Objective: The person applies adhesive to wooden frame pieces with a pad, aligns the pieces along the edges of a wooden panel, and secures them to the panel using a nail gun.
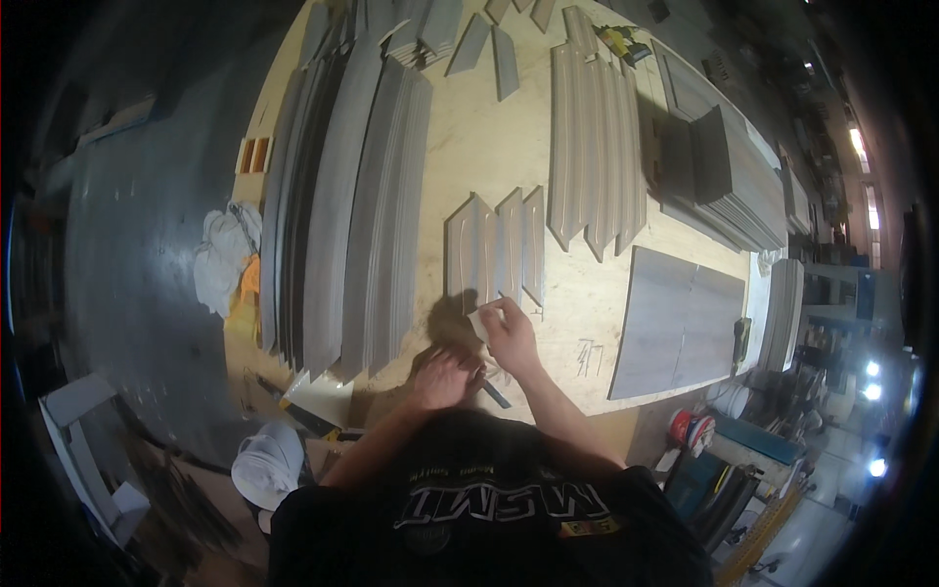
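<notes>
My right hand [511, 338] is closed, its fingers pinching a small pale piece [478, 325], perhaps paper or cloth. It is at the near end of a short group of grey slanted-end strips [476, 245], which have thin pale lines along their faces. My left hand [447, 380] lies lower and to the left near the table's front edge, fingers curled together. What it holds, if anything, is hidden. Just right of it, a narrow dark bar-like object [497, 394] sticks out by the edge.
Long stacked grey boards [386, 215] fill the left of the pale wooden table [479, 127]. More lined strips [597, 147] lie at the far right, with a grey panel [675, 323] nearer. A saw [298, 411] rests at the front left edge, above a white bucket [269, 463].
</notes>
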`<state>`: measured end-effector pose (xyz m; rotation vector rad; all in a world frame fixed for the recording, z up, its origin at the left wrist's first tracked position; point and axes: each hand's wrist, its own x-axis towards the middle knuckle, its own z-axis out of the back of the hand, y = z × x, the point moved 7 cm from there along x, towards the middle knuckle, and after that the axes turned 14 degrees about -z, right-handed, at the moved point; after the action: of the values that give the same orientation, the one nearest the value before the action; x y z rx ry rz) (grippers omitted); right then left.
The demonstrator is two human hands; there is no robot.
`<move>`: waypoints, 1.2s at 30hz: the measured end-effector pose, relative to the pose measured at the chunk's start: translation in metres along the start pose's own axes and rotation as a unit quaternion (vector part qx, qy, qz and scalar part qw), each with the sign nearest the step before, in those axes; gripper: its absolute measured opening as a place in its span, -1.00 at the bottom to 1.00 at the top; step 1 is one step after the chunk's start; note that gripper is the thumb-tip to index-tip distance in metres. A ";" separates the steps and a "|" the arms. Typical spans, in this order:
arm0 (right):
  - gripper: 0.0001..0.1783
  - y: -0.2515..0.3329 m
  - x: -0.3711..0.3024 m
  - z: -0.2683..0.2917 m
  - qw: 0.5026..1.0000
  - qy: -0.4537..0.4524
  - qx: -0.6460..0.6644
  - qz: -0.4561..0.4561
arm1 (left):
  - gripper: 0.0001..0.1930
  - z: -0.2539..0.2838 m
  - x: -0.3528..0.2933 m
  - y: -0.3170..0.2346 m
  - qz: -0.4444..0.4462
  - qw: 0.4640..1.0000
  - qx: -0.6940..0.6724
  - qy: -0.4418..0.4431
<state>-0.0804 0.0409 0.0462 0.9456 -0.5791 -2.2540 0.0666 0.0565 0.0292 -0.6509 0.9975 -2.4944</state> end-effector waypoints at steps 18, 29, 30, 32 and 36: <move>-0.68 -0.006 -0.057 -0.020 0.846 0.316 0.420 -0.089 | -0.73 0.032 0.005 -0.016 0.261 0.942 -0.184 -0.103; -0.53 -0.011 -0.085 -0.023 0.926 0.279 0.225 0.122 | -0.71 0.058 -0.044 -0.030 0.235 0.963 -0.045 -0.121; -0.53 -0.009 -0.091 -0.021 0.932 0.264 0.205 0.141 | -0.73 0.059 -0.050 -0.033 0.266 0.953 -0.049 -0.135; -0.53 -0.011 -0.098 -0.017 0.935 0.257 0.181 0.163 | -0.75 0.055 -0.067 -0.035 0.302 0.939 -0.051 -0.154; -0.52 -0.027 -0.097 -0.004 0.949 0.231 0.153 0.149 | -0.70 0.042 -0.118 -0.009 0.405 0.906 0.108 -0.063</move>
<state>-0.0339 0.1260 0.0735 1.3848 -0.8034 -1.6251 0.1851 0.0990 0.0298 -0.2378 0.7182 -1.7575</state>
